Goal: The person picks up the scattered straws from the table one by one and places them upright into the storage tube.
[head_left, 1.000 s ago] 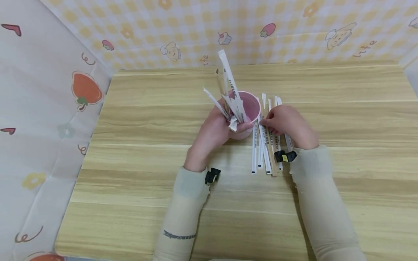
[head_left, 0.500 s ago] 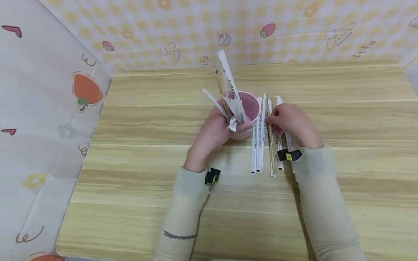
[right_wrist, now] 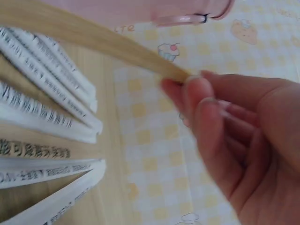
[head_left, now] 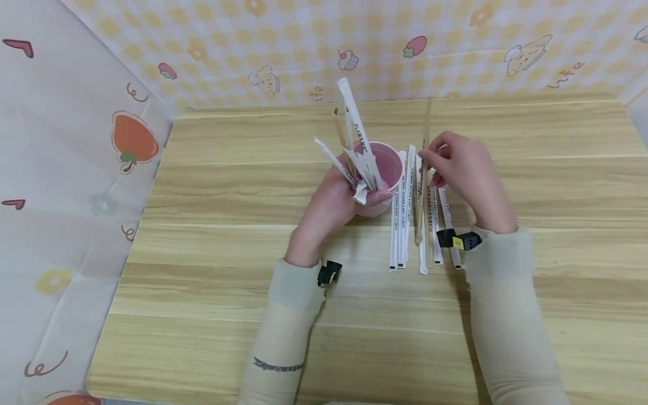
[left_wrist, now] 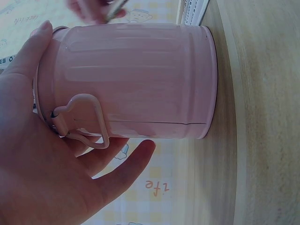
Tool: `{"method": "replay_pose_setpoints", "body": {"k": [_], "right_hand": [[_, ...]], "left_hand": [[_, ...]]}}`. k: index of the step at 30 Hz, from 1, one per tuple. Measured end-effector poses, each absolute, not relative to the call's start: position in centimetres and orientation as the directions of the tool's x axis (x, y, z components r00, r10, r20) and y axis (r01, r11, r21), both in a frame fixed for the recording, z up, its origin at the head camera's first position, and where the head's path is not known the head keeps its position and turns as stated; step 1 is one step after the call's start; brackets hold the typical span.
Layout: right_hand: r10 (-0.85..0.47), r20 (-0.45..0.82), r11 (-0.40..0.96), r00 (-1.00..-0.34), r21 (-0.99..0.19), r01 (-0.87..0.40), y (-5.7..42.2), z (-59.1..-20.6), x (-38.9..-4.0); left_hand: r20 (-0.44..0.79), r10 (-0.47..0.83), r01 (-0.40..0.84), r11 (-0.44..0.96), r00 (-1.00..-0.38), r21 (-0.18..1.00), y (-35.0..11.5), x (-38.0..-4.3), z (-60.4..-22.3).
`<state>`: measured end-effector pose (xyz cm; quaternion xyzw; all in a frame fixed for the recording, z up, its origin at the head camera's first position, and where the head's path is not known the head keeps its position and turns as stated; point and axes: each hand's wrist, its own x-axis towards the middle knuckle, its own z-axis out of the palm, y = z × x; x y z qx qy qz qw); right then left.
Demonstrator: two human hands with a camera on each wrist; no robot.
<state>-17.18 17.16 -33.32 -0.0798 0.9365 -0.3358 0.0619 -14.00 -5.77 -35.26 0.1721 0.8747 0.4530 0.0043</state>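
My left hand [head_left: 331, 197] holds a small pink pail [left_wrist: 131, 79] around its rim, thumb on one side and fingers on the other. Several paper-wrapped straws [head_left: 358, 121] stand in the pail and lean to the left and back. My right hand [head_left: 459, 166] pinches a thin brown-wrapped straw [right_wrist: 93, 40] between thumb and fingertips, raised above the table. Below it, several white-wrapped and brown-wrapped straws [head_left: 408, 208] lie roughly side by side on the table, just right of the pail. The pail hides the left fingers in part.
The wooden table [head_left: 212, 253] carries the pail and the straws. Behind it hangs a yellow-checked cloth [head_left: 298, 50], and a white printed cloth [head_left: 45, 185] covers the left side.
My right hand has lifted a brown-wrapped straw from the row and moved slightly back and right. Some straws beside the pail have shifted. The left hand and pail stay in place.
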Motion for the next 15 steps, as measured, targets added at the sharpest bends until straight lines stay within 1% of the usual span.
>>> {"method": "replay_pose_setpoints", "body": {"k": [4, 8, 10, 12, 15], "right_hand": [[-0.14, 0.121, 0.716, -0.983, -0.674, -0.185, 16.9, -32.2, -16.6], [-0.068, 0.285, 0.639, -0.956, -0.724, -0.261, 16.5, -30.8, -15.7], [-0.022, 0.371, 0.587, -0.928, -0.747, -0.313, 16.2, -30.0, -15.2], [0.019, 0.467, 0.525, -0.884, -0.757, -0.389, 15.9, -29.3, -14.7], [0.121, 0.584, 0.397, -0.802, -0.77, -0.5, 15.4, -28.1, -13.8]], "left_hand": [[0.14, 0.313, 0.291, 0.51, -0.939, 0.809, -5.8, -14.0, -35.3], [0.128, 0.309, 0.279, 0.516, -0.942, 0.81, -5.8, -14.0, -35.1], [0.131, 0.307, 0.28, 0.511, -0.943, 0.813, -5.8, -13.9, -35.1], [0.141, 0.305, 0.285, 0.505, -0.942, 0.815, -5.9, -13.8, -35.0], [0.149, 0.306, 0.289, 0.489, -0.94, 0.823, -5.9, -13.7, -35.0]]}}
